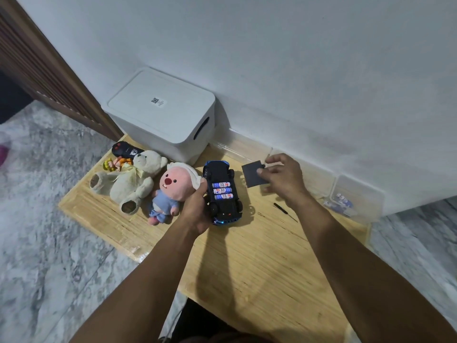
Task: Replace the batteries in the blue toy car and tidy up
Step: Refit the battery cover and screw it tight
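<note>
The blue toy car (pixel 223 194) lies upside down above the wooden board (pixel 259 263), its black underside up. Three blue-and-white batteries (pixel 223 190) sit side by side in its uncovered compartment. My left hand (pixel 197 211) grips the car along its left side. To the right, my right hand (pixel 284 175) pinches the flat dark battery cover (pixel 252 173) by its right edge, a little above the board. A small black screwdriver (pixel 284 211) lies on the board below my right hand.
A white lidded storage box (pixel 163 115) stands against the wall at the back. A cream teddy bear (pixel 133 181), a pink plush (pixel 168 191), a small doll (pixel 116 164) and a black remote (pixel 125 148) lie at left. A clear container (pixel 356 196) with batteries (pixel 342 200) sits at right.
</note>
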